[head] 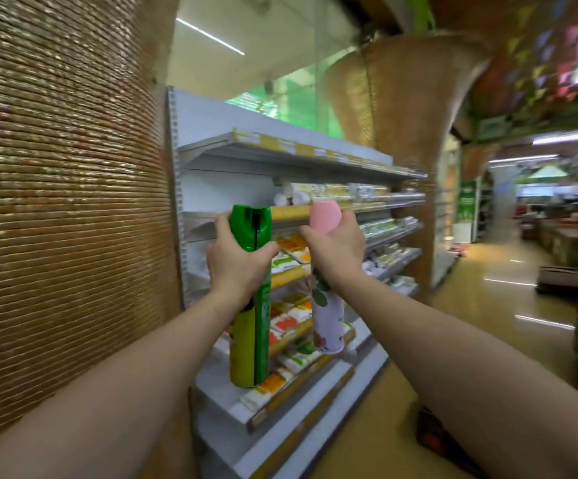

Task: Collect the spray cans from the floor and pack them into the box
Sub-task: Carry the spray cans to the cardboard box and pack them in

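Two cans are up off the floor: the left hand (pixel 237 267) grips a tall green-and-yellow metal spray can (pixel 249 323), the right hand (pixel 336 252) a pink-capped white floral can (pixel 328 319) — packing, I judge, is not yet done.

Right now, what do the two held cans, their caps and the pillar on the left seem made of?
Green can in the left hand: probably printed metal, glossy. Its green cap: smooth moulded plastic. White floral can in the right hand: likely metal, satin print. Its pink cap: matte plastic. Pillar: woven reed or bamboo matting by its fine ribs; blur leaves it open.
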A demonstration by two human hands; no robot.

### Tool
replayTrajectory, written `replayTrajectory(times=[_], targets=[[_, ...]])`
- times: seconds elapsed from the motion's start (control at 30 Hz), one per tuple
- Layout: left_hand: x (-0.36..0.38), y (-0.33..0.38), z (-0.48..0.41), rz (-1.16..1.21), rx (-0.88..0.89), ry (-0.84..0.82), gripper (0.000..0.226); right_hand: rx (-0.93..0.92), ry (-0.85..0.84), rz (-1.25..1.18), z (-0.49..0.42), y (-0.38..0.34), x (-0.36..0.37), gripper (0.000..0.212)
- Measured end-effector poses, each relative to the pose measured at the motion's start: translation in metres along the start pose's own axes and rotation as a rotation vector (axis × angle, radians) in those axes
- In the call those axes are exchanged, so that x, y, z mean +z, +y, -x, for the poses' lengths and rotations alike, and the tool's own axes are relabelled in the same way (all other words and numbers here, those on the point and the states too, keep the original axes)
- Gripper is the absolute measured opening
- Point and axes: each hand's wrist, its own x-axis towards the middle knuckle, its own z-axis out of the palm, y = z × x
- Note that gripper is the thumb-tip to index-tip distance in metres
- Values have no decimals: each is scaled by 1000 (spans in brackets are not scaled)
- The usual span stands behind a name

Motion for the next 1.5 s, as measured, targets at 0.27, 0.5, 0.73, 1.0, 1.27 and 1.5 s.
replayTrajectory(times=[0.27,0.5,0.73,1.0,1.27,1.5], targets=[[123,34,9,126,-8,-118,60,22,107,60,-60,55,-82,50],[239,61,12,209,8,-153,55,47,152,98,-130,120,-147,51],[346,70,15,252,-1,-199,57,81,203,167,-190,189,-199,50],[456,57,10,306,-1,-301,57,141,265,183,-246,257,-224,46],[567,19,-22,366,24,-404,57,139,357,238,-333,323,-212,49],[671,-19,-59,398,8,-468,57,171,423,286,-406,393,-201,50]])
